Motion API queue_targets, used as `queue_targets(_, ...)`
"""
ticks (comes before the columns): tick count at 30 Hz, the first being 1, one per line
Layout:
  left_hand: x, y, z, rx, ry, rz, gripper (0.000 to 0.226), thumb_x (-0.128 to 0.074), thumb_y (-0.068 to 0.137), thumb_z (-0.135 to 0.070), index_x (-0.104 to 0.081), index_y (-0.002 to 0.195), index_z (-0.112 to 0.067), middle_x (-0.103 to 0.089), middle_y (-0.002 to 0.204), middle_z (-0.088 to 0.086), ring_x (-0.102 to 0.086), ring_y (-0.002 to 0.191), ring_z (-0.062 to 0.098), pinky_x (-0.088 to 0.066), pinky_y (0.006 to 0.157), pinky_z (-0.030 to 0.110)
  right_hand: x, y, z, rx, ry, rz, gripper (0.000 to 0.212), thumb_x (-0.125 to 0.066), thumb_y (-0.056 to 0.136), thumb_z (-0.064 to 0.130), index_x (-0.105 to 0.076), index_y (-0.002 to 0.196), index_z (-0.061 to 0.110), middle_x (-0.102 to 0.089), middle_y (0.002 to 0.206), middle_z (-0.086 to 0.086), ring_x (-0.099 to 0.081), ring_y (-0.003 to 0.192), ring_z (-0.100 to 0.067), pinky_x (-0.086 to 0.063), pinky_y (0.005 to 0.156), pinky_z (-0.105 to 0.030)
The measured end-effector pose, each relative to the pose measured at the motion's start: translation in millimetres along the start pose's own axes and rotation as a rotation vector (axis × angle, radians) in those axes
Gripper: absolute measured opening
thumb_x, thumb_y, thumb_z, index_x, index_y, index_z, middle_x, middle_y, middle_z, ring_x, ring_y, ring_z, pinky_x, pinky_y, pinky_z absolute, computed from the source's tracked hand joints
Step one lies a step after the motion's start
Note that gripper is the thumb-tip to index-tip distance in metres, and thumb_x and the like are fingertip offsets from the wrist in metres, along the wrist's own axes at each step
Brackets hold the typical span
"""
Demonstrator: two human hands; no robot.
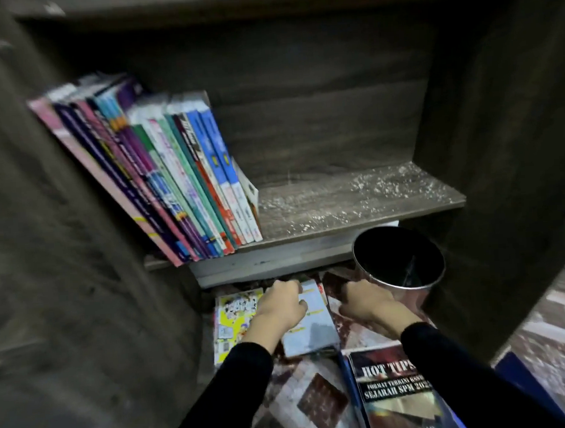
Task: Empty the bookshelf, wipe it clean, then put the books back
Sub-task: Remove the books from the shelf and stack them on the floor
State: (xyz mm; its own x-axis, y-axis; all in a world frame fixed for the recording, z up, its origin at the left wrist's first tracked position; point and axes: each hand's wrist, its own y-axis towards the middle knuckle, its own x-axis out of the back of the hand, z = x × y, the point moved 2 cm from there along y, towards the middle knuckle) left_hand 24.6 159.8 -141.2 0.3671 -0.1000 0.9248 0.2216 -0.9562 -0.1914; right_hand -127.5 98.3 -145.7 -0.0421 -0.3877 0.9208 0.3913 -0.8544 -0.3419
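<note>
A grey book (314,327) lies flat on the carpet (319,403) at the foot of the bookshelf (356,202), with its long axis pointing away from the person. The left hand (282,308) is the nearer one: it rests on this book and its grip seems curled over the far edge. The right hand (367,303) is just beside the book, fingers curled; if it holds something, I cannot tell. Other books (173,174) lean on the dusty board. The bin (411,293) near the right hand is dark inside.
</note>
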Motion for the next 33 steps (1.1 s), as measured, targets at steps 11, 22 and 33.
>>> queue_targets(11,145.9,-47.0,13.2,-0.127,0.201,-0.672,0.039,-0.048,0.094,-0.028,-0.049,0.131,-0.018,-0.052,0.132,0.000,-0.047,0.122,0.018,-0.036,0.102,0.032,92.3,-2.0,109.0,0.340,0.142,-0.295,0.039,-0.055,0.090,0.038,-0.055,0.120,0.012,-0.063,0.116,-0.016,-0.058,0.110,-0.032,-0.047,0.086,-0.036)
queue_targets(22,235.2,-33.5,23.0,0.014,0.431,-0.936,0.070,-0.058,0.089,-0.023,-0.022,0.147,-0.010,-0.016,0.156,0.011,-0.011,0.145,0.029,-0.011,0.116,0.046,136.4,29.4,169.5,0.542,0.332,-0.506,0.059,-0.048,0.095,0.047,-0.028,0.140,0.015,-0.051,0.134,-0.014,-0.056,0.113,-0.035,-0.048,0.089,-0.046)
queue_targets(33,231.1,-9.5,29.1,0.090,0.485,-1.032,0.072,-0.065,0.085,-0.025,-0.029,0.146,-0.011,-0.037,0.146,0.008,-0.027,0.139,0.029,-0.019,0.114,0.049,138.6,47.9,169.6,0.595,0.366,-0.496,0.056,-0.046,0.096,0.046,-0.026,0.140,0.018,-0.056,0.129,-0.011,-0.060,0.107,-0.033,-0.050,0.084,-0.045)
